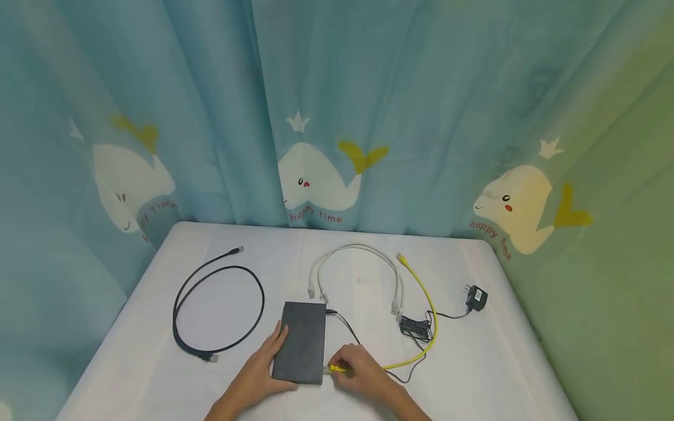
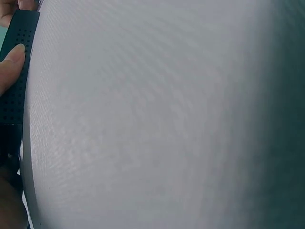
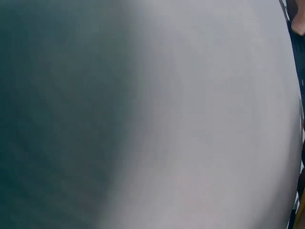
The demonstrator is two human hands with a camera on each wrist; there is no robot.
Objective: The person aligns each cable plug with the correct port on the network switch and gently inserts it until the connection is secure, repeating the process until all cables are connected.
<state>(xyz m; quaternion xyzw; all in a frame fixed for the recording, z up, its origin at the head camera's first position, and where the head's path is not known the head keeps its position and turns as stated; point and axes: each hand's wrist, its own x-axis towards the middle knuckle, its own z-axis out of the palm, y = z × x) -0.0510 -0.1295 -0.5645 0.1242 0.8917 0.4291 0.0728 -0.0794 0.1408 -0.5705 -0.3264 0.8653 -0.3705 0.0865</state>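
A flat black network box [image 1: 301, 344] lies on the table with its long sides running away from me. My left hand [image 1: 257, 367] holds it at the left, with fingers along the left side and thumb at the near edge. The left wrist view shows that thumb [image 2: 13, 64] against a side with small holes [image 2: 14, 102]. At the box's right side, by the near corner, my right hand [image 1: 362, 373] pinches the plug end of a yellow network cable [image 1: 433, 310]. The clear tip of the plug [image 1: 327, 369] is right at the box's edge.
A thin black lead from the box's far right corner [image 1: 332, 311] leads to a tied bundle [image 1: 416, 328] and a power adapter [image 1: 476, 298]. Grey network cables [image 1: 363, 246] arc behind the box. A coiled black network cable [image 1: 263, 298] lies left. Curtains [image 1: 421, 117] surround the white table [image 1: 142, 339].
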